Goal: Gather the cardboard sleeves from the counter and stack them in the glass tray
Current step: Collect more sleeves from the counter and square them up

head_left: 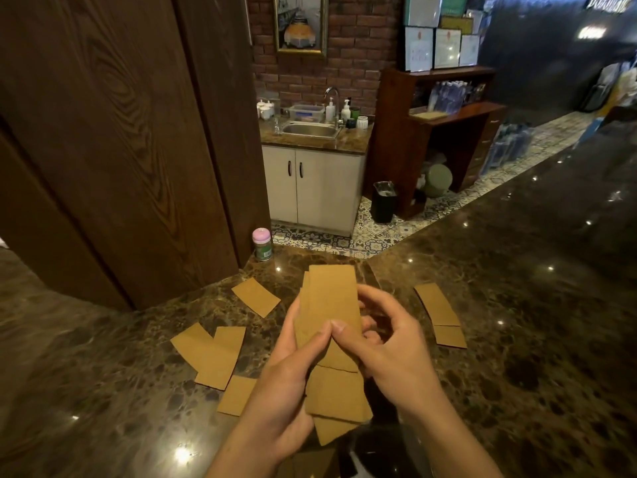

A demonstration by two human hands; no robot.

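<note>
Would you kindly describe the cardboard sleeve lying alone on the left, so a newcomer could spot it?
Find the dark wooden panel where it meets the marble counter. Just in front of the pink-lidded jar at its foot lies one flat cardboard sleeve. Unlike the overlapping sleeves nearer the person, it touches no other.

Tan sleeves, brown-mottled counter, prob. blue-patterned floor tiles.

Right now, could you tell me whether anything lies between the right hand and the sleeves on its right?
Nothing visible does: only bare counter separates the right hand from those sleeves, though it and the left hand hold the stack.
</note>
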